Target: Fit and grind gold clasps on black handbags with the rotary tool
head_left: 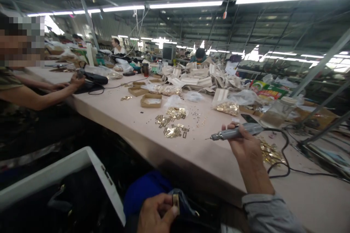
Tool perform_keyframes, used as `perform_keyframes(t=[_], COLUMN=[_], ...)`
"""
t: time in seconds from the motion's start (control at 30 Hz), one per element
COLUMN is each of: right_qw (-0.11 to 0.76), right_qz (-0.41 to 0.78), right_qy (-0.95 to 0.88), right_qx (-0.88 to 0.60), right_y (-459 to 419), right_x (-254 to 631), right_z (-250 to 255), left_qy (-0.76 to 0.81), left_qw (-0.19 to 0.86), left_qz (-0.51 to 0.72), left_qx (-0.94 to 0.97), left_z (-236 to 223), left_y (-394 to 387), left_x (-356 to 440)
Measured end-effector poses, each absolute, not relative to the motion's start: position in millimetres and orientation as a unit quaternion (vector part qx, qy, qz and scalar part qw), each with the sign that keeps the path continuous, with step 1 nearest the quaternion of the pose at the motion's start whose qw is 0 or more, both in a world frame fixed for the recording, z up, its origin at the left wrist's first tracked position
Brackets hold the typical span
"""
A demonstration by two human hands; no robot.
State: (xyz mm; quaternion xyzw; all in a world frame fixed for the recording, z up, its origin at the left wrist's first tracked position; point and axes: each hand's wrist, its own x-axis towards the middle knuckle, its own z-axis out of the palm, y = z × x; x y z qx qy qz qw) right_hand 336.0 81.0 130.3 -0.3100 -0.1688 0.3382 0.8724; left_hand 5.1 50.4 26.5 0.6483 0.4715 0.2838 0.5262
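Note:
My right hand [249, 150] is wrapped round a grey electric screwdriver [253, 129], raised over the table's near edge with its thin bit pointing left. Low in front of me, my left hand [155, 214] pinches a small gold metal plate [175, 201] between thumb and fingers. Dark material lies beneath that plate, and whether the two are joined I cannot tell. On the table, left of the screwdriver tip, spreads a pile of gold metal pieces [172, 131]. More gold pieces [269, 151] lie to the right of my right wrist.
A white crate [105, 182] with dark items stands at lower left. Across the table [153, 131] are an open cardboard box [151, 101], a bag of gold pieces [226, 107] and heaped pale pieces [191, 76]. A black cable [287, 145] loops at right. A co-worker's arm [51, 96] reaches in at left.

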Motion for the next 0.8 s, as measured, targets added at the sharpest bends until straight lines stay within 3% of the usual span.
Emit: perform_keyframes(t=[0.33, 0.8], right_qw=[0.799, 0.789], right_qz=[0.337, 0.303], right_qy=[-0.252, -0.314], right_qx=[-0.429, -0.432], right_y=[-41, -51], right_x=[195, 153], right_z=[111, 93], left_qy=[0.497, 0.525], left_qw=[0.613, 0.564], left_qz=[0.285, 0.303], left_qx=[0.544, 0.561], left_z=[37, 25], left_y=[42, 32], left_x=[10, 12])
